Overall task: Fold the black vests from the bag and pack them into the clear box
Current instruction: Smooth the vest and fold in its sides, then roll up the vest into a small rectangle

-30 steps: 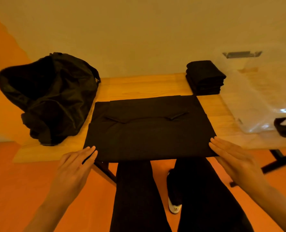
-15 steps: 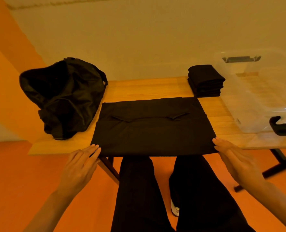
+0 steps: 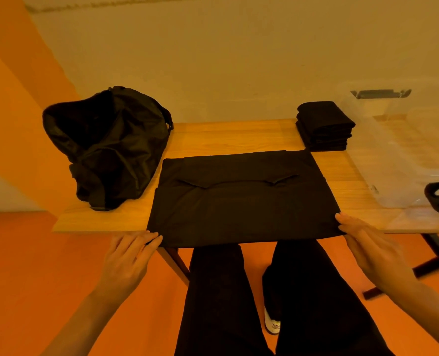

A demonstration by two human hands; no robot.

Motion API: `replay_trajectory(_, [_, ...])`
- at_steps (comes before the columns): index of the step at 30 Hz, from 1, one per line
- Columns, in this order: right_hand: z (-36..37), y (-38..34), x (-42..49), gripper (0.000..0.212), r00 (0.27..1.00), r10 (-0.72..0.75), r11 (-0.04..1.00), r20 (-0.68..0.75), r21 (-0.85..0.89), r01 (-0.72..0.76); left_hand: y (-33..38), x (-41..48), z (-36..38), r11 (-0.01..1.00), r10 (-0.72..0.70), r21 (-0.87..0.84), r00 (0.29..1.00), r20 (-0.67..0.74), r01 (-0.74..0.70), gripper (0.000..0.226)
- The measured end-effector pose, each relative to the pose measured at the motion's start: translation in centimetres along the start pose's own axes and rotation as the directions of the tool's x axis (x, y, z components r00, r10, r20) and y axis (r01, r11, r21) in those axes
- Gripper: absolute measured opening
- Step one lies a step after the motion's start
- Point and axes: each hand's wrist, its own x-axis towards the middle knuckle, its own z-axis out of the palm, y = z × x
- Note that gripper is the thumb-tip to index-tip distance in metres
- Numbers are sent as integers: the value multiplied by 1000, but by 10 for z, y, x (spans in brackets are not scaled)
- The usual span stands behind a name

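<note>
**A:** Where does the vest lie?

**B:** The vest [image 3: 239, 199] is spread flat on the table [image 3: 226, 134], its near hem hanging a little over the front edge. The bag [image 3: 110, 147] sits to its left. The stack of folded vests [image 3: 323, 127] stands at the far right, just beside the clear box [image 3: 406, 155].

**A:** And the hands?

**B:** Both are flat-fingered. The left hand [image 3: 128, 258] touches the near left corner with straight fingers, and the right hand [image 3: 367, 247] rests straight fingers on the near right corner. Neither visibly pinches cloth, though the thumbs are partly hidden.

**A:** What does the fold ask for?

**B:** Probably carrying the near hem up to the far edge. The person does well to take both corners evenly and keep the hem taut between them. It should land square on the far edge and then be smoothed outward, so the piece matches the stack.
</note>
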Motion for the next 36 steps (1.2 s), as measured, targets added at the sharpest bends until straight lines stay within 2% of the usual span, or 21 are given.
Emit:
replay_trajectory(6, [-7, 6, 1, 34, 999, -32, 999, 38, -11, 33, 0, -7, -12, 999, -15, 35, 1000, -16, 15, 41])
replay_trajectory(11, [-30, 2, 9, 35, 996, -47, 998, 78, -30, 49, 6, 3, -34, 1000, -18, -12, 1000, -21, 17, 36])
replay_trajectory(15, [-50, -8, 10, 34, 998, -31, 999, 57, -5, 31, 12, 6, -51, 998, 1, -55, 999, -37, -3, 27])
replay_trajectory(18, [-61, -14, 19, 33, 998, 54, 997, 29, 54, -55, 9, 19, -60, 988, -104, -121, 991, -89, 93, 19])
replay_trajectory(21, [-58, -15, 43, 32, 980, 201, 972, -7, 129, -198, 3, 45, -62, 957, -255, -176, 958, -131, 230, 18])
replay_trajectory(24, [-48, -17, 73, 21, 947, 320, 915, -26, 270, -301, -1, 74, -57, 917, -367, -218, 920, -136, 333, 14])
replay_trajectory(29, [-26, -11, 118, 19, 865, 502, 808, -24, 369, -459, -13, 107, -45, 826, -523, -268, 851, -38, 496, 4])
replay_trajectory(33, [-8, 2, 147, 14, 791, 612, 732, -6, 381, -564, -29, 128, -27, 722, -636, -289, 768, 81, 628, 34])
replay_trajectory(36, [4, 11, 164, 11, 766, 641, 706, 42, 358, -611, -37, 139, -11, 700, -668, -249, 737, 104, 670, 31])
